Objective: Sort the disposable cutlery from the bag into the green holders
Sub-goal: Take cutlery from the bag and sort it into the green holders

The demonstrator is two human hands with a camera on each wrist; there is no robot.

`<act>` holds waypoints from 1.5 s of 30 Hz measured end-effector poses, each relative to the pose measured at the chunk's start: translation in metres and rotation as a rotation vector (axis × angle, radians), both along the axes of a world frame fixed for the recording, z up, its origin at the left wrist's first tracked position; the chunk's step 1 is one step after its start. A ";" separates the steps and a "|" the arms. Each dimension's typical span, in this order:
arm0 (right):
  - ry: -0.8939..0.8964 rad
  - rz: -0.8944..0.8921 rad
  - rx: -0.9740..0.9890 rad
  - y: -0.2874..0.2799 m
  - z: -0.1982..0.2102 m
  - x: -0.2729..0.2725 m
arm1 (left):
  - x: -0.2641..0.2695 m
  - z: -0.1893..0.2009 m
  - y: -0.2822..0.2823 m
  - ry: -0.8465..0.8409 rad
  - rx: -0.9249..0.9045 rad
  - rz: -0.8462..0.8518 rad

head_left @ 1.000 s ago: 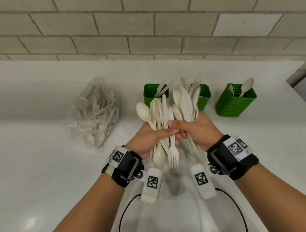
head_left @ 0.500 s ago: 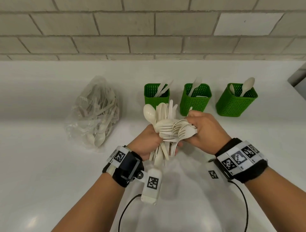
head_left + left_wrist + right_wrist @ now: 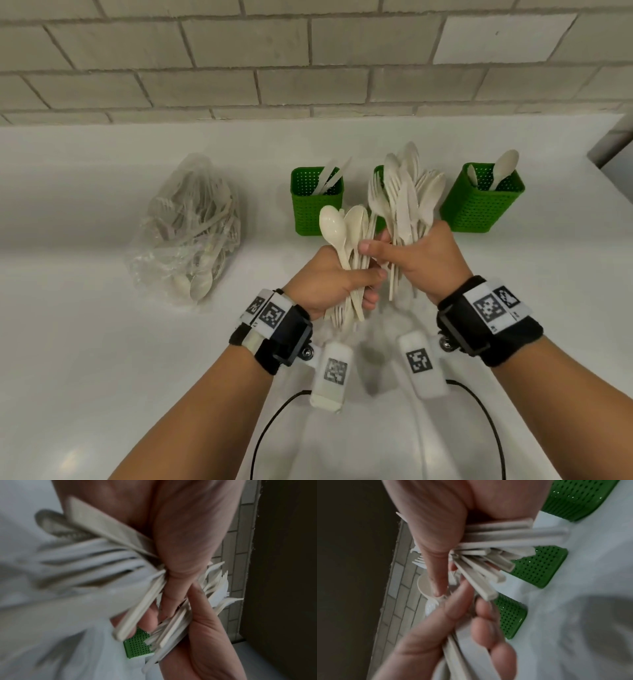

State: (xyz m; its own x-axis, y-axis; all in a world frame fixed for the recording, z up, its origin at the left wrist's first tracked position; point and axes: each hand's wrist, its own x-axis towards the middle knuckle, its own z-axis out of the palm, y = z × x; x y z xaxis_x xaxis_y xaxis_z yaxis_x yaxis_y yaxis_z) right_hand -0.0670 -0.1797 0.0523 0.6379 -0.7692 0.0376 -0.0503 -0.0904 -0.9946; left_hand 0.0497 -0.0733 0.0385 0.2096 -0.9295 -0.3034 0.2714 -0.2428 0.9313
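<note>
My left hand (image 3: 329,277) grips a bundle of beige spoons and forks (image 3: 346,233), spoon bowls up. My right hand (image 3: 424,260) grips a second upright bundle of forks, knives and spoons (image 3: 404,195), just right of the first; its thumb reaches toward the left bundle. Three green holders stand behind: the left holder (image 3: 317,205) has knives, the middle holder (image 3: 380,224) is mostly hidden by the right bundle, the right holder (image 3: 479,202) has spoons. The clear bag (image 3: 191,226) with more cutlery lies at the left. In the wrist views, handles (image 3: 145,608) (image 3: 505,536) fan out below each fist.
A white counter (image 3: 102,342) runs back to a tiled wall (image 3: 308,68). Its right edge ends near a dark gap (image 3: 613,150). Black cables (image 3: 267,431) trail below my wrists.
My right hand has turned its bundle from lying across the left bundle to standing upright, and has lifted it in front of the middle holder. The left hand has stayed nearly in place.
</note>
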 end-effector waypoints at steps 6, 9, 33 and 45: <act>-0.134 -0.098 0.240 -0.009 0.004 -0.017 | -0.009 0.002 -0.003 0.138 -0.037 -0.026; -0.221 -0.193 0.309 -0.021 0.005 -0.028 | -0.017 0.004 -0.007 0.177 -0.034 -0.009; 0.010 -0.013 0.224 -0.080 -0.005 -0.079 | -0.055 0.008 -0.052 0.133 -0.018 0.160; -0.205 -0.034 0.637 -0.088 0.003 -0.060 | -0.060 -0.001 -0.054 0.038 -0.016 0.184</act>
